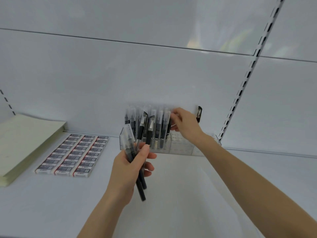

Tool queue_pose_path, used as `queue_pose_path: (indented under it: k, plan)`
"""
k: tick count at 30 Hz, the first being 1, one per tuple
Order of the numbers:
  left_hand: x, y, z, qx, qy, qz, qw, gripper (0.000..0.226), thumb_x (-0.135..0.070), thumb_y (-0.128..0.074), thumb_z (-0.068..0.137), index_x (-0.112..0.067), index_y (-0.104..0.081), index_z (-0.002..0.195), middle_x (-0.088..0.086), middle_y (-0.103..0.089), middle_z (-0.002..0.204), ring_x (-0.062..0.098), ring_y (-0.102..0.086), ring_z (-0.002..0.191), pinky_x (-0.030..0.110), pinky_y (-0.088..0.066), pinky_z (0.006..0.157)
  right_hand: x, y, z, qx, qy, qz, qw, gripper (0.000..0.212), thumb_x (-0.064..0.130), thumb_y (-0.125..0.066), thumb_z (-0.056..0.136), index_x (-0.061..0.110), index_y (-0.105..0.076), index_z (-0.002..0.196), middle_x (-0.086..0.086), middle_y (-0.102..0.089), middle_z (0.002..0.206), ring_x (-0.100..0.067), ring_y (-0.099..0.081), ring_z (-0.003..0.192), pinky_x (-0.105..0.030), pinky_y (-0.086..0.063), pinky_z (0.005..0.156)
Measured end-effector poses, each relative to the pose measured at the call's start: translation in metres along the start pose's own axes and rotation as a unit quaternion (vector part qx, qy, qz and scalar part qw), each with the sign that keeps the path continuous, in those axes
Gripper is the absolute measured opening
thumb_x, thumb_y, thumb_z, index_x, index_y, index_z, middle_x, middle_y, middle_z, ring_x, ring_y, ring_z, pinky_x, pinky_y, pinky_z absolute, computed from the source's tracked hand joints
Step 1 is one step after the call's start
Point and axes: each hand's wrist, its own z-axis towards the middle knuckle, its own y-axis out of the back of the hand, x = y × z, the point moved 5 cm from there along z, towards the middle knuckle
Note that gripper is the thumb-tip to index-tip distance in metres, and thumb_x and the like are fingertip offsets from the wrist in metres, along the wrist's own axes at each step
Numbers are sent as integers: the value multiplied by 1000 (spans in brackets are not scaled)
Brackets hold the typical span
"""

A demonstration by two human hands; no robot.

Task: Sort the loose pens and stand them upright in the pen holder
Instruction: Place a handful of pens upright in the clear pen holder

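Clear pen holder (180, 148) far centre; upright pens (159, 126) fill its left slots. Left hand (127, 167) grips loose pens (142, 191) just near it. Right hand (185, 124) at the caps, grip blurred. Risk: fanned bundle slips; reaching hand tips the neighbours.

Black, clear-capped pens (142, 186), clear pen holder (180, 149), pale green paper stack (25, 143), perhaps red-white-black boxes (72, 155), white shelf (188, 194).
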Motion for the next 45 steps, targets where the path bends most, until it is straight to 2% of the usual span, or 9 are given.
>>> queue_pose_path:
  k: [4, 7, 12, 19, 26, 31, 36, 40, 45]
  plan:
    - [-2, -4, 0, 19, -14, 5, 1000, 8, -19, -54, 88, -14, -59, 92, 4, -72, 73, 11, -56, 48, 21, -46, 44, -2, 12, -16, -58, -13, 11, 998, 22, 20, -53, 92, 6, -57, 109, -6, -66, 82, -15, -65, 69, -28, -50, 72]
    - [-1, -8, 0, 29, -15, -5, 999, 7, -17, -55, 88, -13, -60, 89, 5, -72, 71, 11, -53, 46, 20, -44, 42, 11, 23, -46, -96, -19, 139, 986, 17, 22, -57, 89, 7, -65, 86, -2, -70, 73, -10, -67, 63, -26, -54, 67]
    - [3, -25, -1, 65, -15, -9, 998, 12, -20, -57, 86, -10, -62, 91, 6, -70, 70, 11, -51, 45, 20, -41, 41, 39, 6, -82, 49, 12, 134, 990, 7, 28, -65, 83, 23, -67, 78, 7, -69, 70, -4, -66, 69, -19, -53, 68]
    - [-3, -20, 0, 54, -12, 19, 998, 16, -26, -52, 89, -11, -58, 93, 6, -73, 78, 12, -54, 42, 20, -41, 38, 29, 54, -67, -87, -39, 282, 955, 8, 14, -55, 91, 13, -58, 84, 1, -69, 67, -12, -68, 56, -21, -55, 56]
    - [-2, -20, -2, 35, -6, 42, 998, 15, -24, -52, 91, -10, -50, 85, 7, -63, 76, 10, -39, 35, 19, -32, 34, -9, 106, -52, -259, -11, 55, 964, 6, 18, -49, 93, 15, -52, 97, -5, -65, 80, -4, -65, 62, -33, -53, 71]
    - [0, -26, -4, 31, 16, 20, 999, 8, -16, -57, 89, -9, -57, 86, 3, -52, 68, 9, -42, 37, 20, -34, 34, -24, 99, -39, -234, -17, 6, 972, 17, 15, -46, 95, 7, -54, 108, -10, -63, 89, -12, -64, 68, -30, -50, 73]
    - [0, -25, -5, 28, 13, 15, 999, 7, -14, -59, 87, -8, -62, 84, -1, -59, 56, 10, -47, 40, 20, -39, 37, -18, 94, -32, -202, -1, -16, 979, 19, 15, -44, 96, 4, -52, 110, -13, -61, 92, -22, -63, 74, -35, -51, 79]
    - [-1, -23, -7, 31, -3, 28, 999, 9, -15, -58, 88, -10, -65, 87, 1, -70, 65, 10, -54, 46, 20, -43, 41, -17, 95, -31, -193, 5, -61, 979, 21, 15, -44, 96, 3, -51, 111, -16, -64, 96, -31, -64, 85, -41, -50, 85]
    - [-1, -24, -8, 36, -7, 36, 999, 10, -18, -56, 89, -11, -63, 89, 1, -74, 76, 10, -58, 50, 19, -45, 44, -21, 97, -31, -179, -2, -78, 981, 19, 15, -44, 96, 3, -52, 108, -14, -63, 91, -29, -64, 79, -40, -50, 83]
